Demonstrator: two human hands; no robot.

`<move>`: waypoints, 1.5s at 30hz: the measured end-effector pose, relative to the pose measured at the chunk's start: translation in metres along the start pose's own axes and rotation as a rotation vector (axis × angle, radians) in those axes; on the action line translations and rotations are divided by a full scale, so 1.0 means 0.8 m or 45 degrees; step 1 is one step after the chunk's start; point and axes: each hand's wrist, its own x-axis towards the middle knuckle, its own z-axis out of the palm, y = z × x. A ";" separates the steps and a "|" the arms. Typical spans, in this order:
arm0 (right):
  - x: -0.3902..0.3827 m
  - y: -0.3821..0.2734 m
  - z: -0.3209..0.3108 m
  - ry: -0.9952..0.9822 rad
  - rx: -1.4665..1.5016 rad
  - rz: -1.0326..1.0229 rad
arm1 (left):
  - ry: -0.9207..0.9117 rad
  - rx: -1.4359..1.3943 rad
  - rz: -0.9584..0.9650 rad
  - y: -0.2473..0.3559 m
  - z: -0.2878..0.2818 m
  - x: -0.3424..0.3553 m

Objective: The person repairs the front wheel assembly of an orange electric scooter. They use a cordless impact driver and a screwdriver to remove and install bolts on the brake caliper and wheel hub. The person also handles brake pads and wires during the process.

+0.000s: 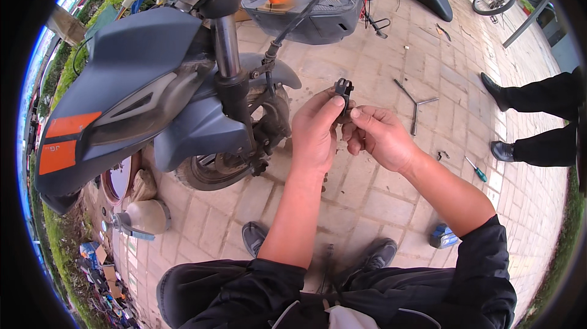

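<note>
1. My left hand (316, 130) grips a small black clip (343, 93) between thumb and fingers; the clip stands upright, its long axis vertical, sticking up above my fingertips.
2. My right hand (378, 136) is closed in a pinch just right of the clip's lower end, touching it.
3. Both hands meet there; the left carries it.
4. The wheel (235, 145) is to my left hand's left.

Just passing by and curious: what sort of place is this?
Probably an open-air scooter repair spot: a part-stripped scooter on brick paving, a Y-shaped wrench and screwdriver lying loose.
</note>
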 end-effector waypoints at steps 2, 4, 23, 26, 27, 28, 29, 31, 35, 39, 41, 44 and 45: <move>0.003 -0.007 -0.006 0.111 -0.030 -0.064 | 0.064 -0.015 0.057 -0.001 -0.003 0.002; 0.006 -0.015 -0.008 0.203 -0.095 -0.158 | 0.135 -0.064 0.085 -0.001 -0.005 0.002; 0.082 -0.030 0.031 0.017 -0.288 -0.402 | 0.460 0.780 0.649 0.031 -0.029 -0.006; 0.090 -0.024 0.042 -0.004 -0.265 -0.416 | 0.536 0.773 0.686 0.038 -0.034 -0.004; 0.092 -0.024 0.045 -0.014 -0.259 -0.420 | 0.552 0.762 0.705 0.041 -0.033 -0.003; 0.093 -0.024 0.046 -0.024 -0.253 -0.424 | 0.568 0.752 0.723 0.043 -0.032 -0.001; 0.094 -0.024 0.045 -0.028 -0.251 -0.427 | 0.598 0.789 0.754 0.044 -0.032 0.003; 0.095 -0.025 0.044 -0.019 -0.271 -0.449 | 0.607 0.808 0.732 0.044 -0.035 0.007; 0.096 -0.024 0.045 0.004 -0.345 -0.461 | 0.612 0.833 0.747 0.049 -0.033 0.010; 0.095 -0.023 0.049 0.005 -0.382 -0.452 | 0.621 0.852 0.815 0.046 -0.037 0.014; 0.094 -0.026 0.049 -0.010 -0.413 -0.433 | 0.630 0.850 0.817 0.046 -0.036 0.013; 0.093 -0.026 0.051 0.015 -0.375 -0.440 | 0.631 0.856 0.818 0.046 -0.036 0.013; 0.093 -0.026 0.051 0.013 -0.375 -0.440 | 0.626 0.835 0.826 0.046 -0.036 0.013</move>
